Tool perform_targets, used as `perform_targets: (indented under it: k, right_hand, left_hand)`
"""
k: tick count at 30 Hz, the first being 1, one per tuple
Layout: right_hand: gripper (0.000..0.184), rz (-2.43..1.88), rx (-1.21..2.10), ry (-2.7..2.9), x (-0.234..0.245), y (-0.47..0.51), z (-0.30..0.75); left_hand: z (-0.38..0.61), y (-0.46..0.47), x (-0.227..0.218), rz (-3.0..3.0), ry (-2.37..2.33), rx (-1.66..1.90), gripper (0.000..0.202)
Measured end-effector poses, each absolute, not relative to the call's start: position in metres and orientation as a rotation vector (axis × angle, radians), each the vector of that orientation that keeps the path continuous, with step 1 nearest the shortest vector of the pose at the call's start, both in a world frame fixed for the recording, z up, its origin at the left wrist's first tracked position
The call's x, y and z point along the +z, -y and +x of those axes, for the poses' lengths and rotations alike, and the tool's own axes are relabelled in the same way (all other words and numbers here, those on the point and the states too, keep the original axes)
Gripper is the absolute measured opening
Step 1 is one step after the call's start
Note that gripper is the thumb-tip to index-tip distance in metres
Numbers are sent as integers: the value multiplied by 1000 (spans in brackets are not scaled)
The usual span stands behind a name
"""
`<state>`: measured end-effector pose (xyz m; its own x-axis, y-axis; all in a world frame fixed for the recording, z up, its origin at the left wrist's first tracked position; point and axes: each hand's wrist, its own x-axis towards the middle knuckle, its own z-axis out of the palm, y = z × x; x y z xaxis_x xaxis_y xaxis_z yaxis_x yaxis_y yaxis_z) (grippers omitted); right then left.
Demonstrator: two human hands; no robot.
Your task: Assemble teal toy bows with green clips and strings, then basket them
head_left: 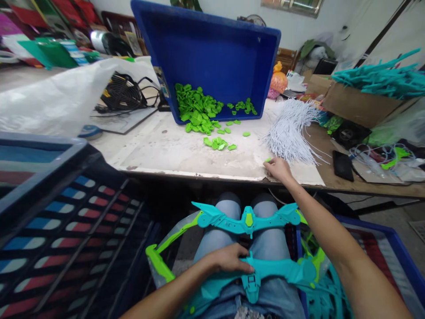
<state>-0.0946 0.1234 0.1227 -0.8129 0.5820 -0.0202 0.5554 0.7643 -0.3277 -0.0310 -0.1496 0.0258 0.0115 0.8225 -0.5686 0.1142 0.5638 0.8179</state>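
Two teal plastic bow-shaped parts lie across my lap. The farther bow-shaped part [229,223] has a green insert [249,219] at its centre and green end pieces. My left hand [230,259] is closed on the nearer bow-shaped part [282,269], with the thumb by its dark central slot. At the table's front edge, my right hand [279,169] pinches a small green plastic piece [268,159], mostly hidden by the fingers. More green pieces [217,143] lie loose on the table to its left, below a larger heap [197,106].
A blue bin [219,57] lies tipped on its side, facing me. White ties [290,133], a black phone [343,165] and a cardboard box [361,95] of teal parts sit rightward. Crates flank me: dark left [66,221], blue right [392,239].
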Motion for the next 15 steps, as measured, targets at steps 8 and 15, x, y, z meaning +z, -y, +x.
perform_targets:
  k: [8, 15]
  right_hand:
    - [27, -857, 272, 2847, 135, -137, -81]
    - [30, -627, 20, 2903, 117, -132, -109]
  left_hand:
    - [-47, 145, 38, 927, -1535, 663, 30]
    - [-48, 141, 35, 913, -1532, 681, 30]
